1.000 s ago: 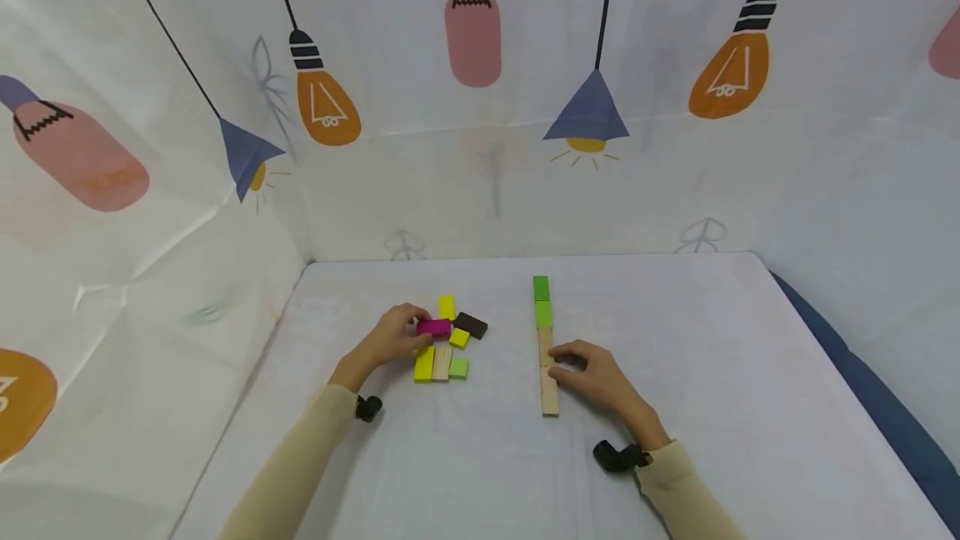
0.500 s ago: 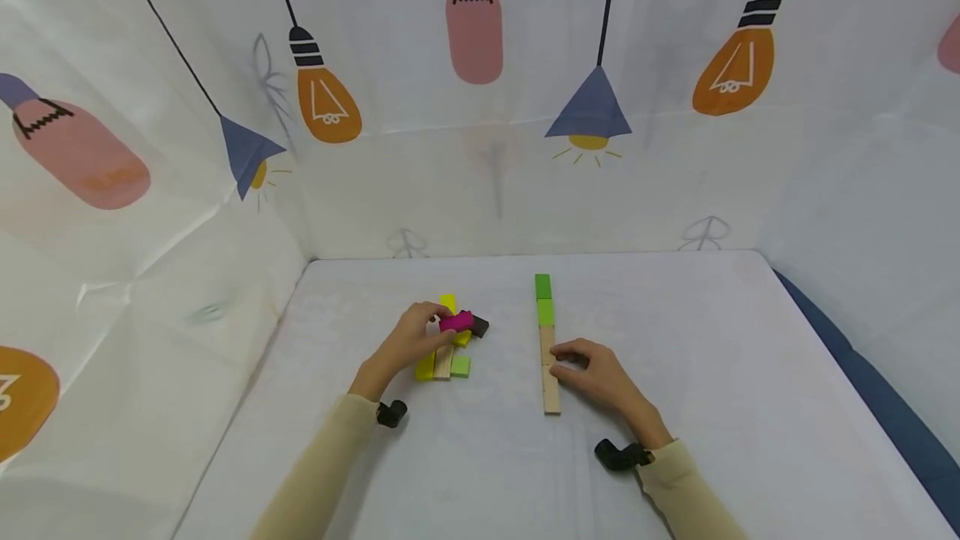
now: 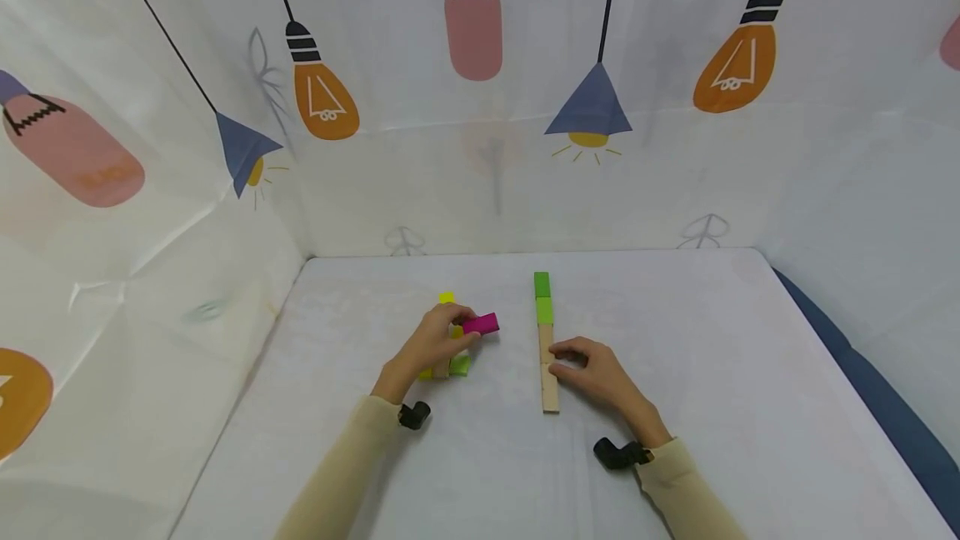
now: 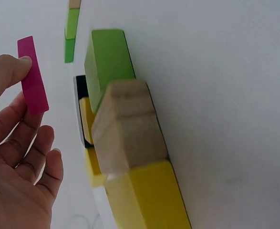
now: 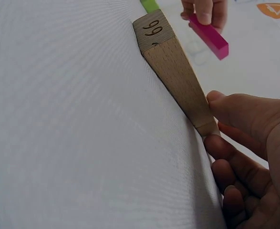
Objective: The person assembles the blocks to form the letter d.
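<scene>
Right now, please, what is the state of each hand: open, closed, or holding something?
Left hand: holding the magenta block in a pinch.
Right hand: open, relaxed, touching the side of the plain wooden blocks without gripping.

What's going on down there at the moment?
A person's left hand pinches a magenta block, held up off the table near a cluster of loose blocks. The straight row has two green blocks at its far end and wooden blocks nearer the person. The right hand rests beside the wooden part. The magenta block isn't in the row yet.
</scene>
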Tool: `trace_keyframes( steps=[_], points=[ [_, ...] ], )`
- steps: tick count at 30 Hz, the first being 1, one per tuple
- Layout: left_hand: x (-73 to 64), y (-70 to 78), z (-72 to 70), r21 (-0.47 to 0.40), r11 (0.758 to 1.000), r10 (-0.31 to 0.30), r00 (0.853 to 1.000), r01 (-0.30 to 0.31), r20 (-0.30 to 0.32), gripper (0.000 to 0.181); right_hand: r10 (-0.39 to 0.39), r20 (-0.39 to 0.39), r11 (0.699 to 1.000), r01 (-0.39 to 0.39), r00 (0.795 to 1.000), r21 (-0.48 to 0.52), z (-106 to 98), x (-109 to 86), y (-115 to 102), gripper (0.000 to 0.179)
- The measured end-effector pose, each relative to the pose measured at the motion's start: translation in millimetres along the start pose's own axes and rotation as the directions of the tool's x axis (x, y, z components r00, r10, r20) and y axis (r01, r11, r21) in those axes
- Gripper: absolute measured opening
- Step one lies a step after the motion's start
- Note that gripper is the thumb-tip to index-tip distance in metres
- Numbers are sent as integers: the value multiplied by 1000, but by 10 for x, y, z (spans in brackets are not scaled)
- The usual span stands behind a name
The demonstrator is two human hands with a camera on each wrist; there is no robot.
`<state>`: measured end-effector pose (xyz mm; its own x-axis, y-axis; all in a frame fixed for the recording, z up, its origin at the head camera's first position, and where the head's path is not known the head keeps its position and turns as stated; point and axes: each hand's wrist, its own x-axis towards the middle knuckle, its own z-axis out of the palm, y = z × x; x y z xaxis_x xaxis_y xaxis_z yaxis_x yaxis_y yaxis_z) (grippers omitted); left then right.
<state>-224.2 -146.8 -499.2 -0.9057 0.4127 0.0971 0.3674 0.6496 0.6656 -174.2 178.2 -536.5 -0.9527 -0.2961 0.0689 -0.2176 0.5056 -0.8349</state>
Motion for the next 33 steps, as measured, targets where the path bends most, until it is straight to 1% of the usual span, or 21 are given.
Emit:
trace_keyframes(
  steps=[3,7,9,12,15,18,20,23,27,33],
  points=[
    [45,43,41,-14,1000,23,1000,-23,14,28,8,4,1000,-8,1000,1,-2,-1,-10,33],
    [110,119,92,1,999,48,999,-48,18,28,12,6,1000,-12,1000,5,-2,-3,-12,33],
    [149,158,120,34,998,52,998,-53,18,28,12,5,1000,-12,1000,4,-1,-5,-6,33],
    [226,198,166,107,993,54,998,-55,15,28,8,-1,1000,-8,1000,-7,-5,-13,3,33],
    [305,228,201,165,984,61,998,-65,27,29,5,-13,1000,-6,1000,-9,-12,-25,8,32],
    [370,249,230,202,976,70,996,-79,50,29,10,-16,1000,-10,1000,-8,-17,-29,10,33],
    [407,256,248,226,971,67,996,-79,63,30,14,-12,1000,-14,1000,-5,-18,-26,8,33],
    [455,264,275,247,967,44,995,-64,86,31,16,-7,1000,-16,1000,-9,-19,-18,4,34],
    [505,273,311,250,968,7,994,-34,108,33,22,-4,1000,-22,1000,-1,-17,-10,-9,34],
    [554,275,364,241,970,-23,991,-10,133,33,11,4,1000,-11,1000,-2,-7,-5,-9,33]
  ],
)
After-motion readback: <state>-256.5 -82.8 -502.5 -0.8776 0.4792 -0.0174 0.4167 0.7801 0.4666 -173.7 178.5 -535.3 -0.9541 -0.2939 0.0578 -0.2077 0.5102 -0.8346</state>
